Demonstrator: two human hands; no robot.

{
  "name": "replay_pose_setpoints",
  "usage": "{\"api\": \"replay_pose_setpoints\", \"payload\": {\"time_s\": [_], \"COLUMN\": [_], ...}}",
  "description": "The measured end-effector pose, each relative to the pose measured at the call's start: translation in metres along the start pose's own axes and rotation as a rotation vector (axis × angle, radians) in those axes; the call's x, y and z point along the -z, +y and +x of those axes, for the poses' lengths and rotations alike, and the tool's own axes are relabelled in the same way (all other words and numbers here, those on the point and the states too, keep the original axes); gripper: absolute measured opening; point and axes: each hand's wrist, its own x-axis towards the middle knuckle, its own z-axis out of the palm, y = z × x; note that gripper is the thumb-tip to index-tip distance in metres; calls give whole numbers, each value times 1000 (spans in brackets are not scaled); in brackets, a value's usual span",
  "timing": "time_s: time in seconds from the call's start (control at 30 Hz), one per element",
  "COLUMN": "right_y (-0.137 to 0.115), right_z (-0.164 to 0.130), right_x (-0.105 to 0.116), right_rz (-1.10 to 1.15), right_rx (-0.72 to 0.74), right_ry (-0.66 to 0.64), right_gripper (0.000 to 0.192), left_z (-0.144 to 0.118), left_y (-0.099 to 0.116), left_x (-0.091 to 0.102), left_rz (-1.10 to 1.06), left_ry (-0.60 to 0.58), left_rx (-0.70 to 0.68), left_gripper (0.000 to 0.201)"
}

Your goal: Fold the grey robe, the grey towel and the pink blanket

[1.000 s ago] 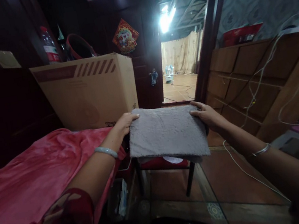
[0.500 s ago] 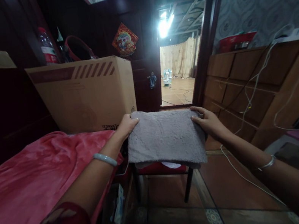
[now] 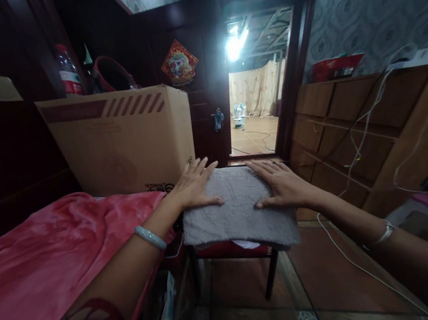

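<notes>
A folded grey towel [image 3: 236, 219], with a fuzzy nap, lies over the red seat of a dark-legged chair [image 3: 230, 252]. My left hand [image 3: 195, 186] rests on the towel's left side, fingers spread and pointing away from me. On the right side, my right hand [image 3: 280, 184] lies flat with its thumb apart from the fingers. Neither hand grips the cloth. A small bit of white material [image 3: 246, 244] peeks out beneath the towel's front edge; what it belongs to is hidden.
A pink blanket [image 3: 68, 252] covers the surface at left, with a big cardboard box [image 3: 124, 143] behind it. Wooden drawers [image 3: 356, 118] with trailing white cables stand at right. An open doorway [image 3: 257, 108] is straight ahead. A pale cable [image 3: 365, 265] crosses the tiled floor.
Both hands have let go of the towel's far corners and moved inward, opening flat on its top. The towel stays on the chair.
</notes>
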Motion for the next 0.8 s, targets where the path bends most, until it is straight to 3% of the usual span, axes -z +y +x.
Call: {"api": "replay_pose_setpoints", "payload": {"time_s": [0.07,0.2,0.53,0.7,0.8], "right_y": [5,11,8,8,6], "right_z": [0,-3,-2,-1,0], "right_x": [-4,-10,-12,-12,-12], "right_rz": [-2,4,7,-1,-11], "right_rx": [33,52,39,41,41], "right_ry": [-60,-38,-10,-15,-14], "right_gripper": [110,103,95,97,97], "left_z": [1,1,2,-9,-29], "left_y": [-4,-9,-7,2,10], "left_x": [-8,-15,-14,-14,-16], "left_rz": [-29,-57,-73,107,196], "left_ry": [-29,-18,-10,49,94], "left_rx": [-13,-26,-25,15,-96], "left_gripper": [110,105,102,104,96]}}
